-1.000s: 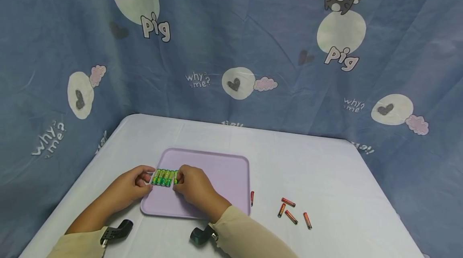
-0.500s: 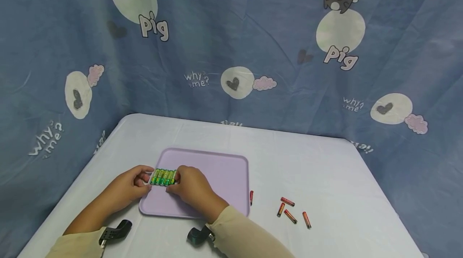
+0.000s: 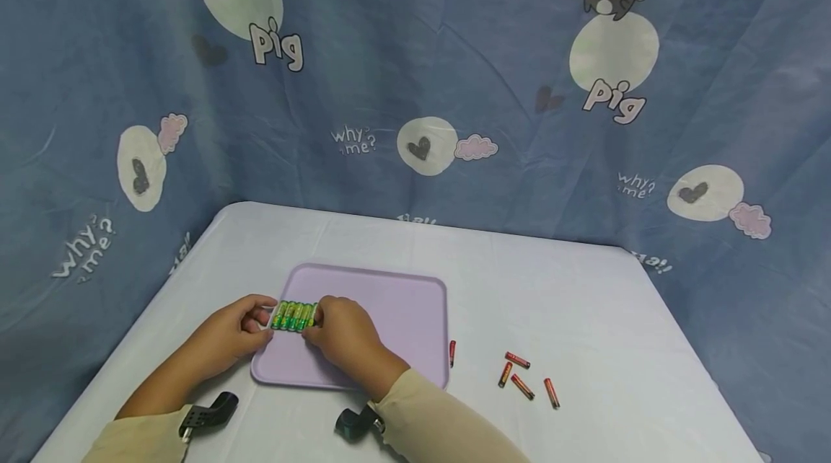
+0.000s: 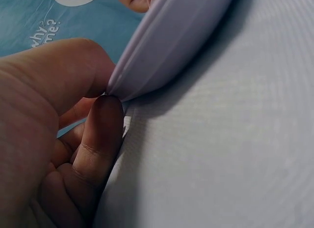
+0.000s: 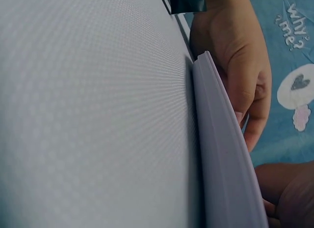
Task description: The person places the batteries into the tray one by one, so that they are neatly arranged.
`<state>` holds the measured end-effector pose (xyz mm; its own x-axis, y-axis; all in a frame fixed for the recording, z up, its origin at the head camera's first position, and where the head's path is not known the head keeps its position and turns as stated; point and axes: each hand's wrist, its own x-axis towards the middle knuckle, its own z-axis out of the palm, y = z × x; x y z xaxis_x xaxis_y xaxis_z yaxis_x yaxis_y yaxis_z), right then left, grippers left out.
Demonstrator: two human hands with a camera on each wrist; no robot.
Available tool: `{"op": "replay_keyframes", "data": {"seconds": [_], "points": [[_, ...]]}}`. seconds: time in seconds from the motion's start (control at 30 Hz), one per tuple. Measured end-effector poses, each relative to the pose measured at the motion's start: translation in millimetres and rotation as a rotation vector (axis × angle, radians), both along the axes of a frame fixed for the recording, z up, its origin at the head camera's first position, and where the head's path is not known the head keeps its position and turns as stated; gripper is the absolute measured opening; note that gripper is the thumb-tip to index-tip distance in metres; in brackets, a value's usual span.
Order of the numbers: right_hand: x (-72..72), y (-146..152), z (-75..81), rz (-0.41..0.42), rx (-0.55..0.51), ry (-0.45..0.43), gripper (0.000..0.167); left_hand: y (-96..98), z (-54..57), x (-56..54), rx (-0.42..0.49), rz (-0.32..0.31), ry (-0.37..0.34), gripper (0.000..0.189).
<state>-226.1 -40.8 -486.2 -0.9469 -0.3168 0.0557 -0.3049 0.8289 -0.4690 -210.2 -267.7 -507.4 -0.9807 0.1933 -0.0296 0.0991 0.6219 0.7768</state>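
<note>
Red batteries [image 3: 522, 386]: loose on the table [image 3: 584, 319], unmoved. Right hand [image 3: 345, 332]: pinching the end green battery. Left hand [image 3: 232, 332]: fingers bent at the tray [image 3: 389, 319]'s left rim; hold unclear. Green batteries [image 3: 294, 316]: row over the tray's left side, seemingly aligned; the gap at its right end, there one second ago, has closed.

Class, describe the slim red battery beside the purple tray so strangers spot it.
On the white table sits a pale purple rectangular tray. Just beside its right edge lies a slim red cylindrical battery, apart from the four red batteries farther right.
</note>
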Motion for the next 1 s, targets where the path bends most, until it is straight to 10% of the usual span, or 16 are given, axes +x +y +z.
{"op": "replay_keyframes", "data": {"seconds": [0.5, 1.0], "points": [[5.4, 16.4, 10.4, 0.067, -0.127, -0.035, 0.027, 0.2, 1.7, 0.7, 0.007, -0.009, -0.01, 0.056], [19.7, 106.8, 28.8, 0.167, -0.203, -0.077, 0.021, 1.4, 0.0, -0.4, -0.028, -0.001, -0.003, 0.057]]}}
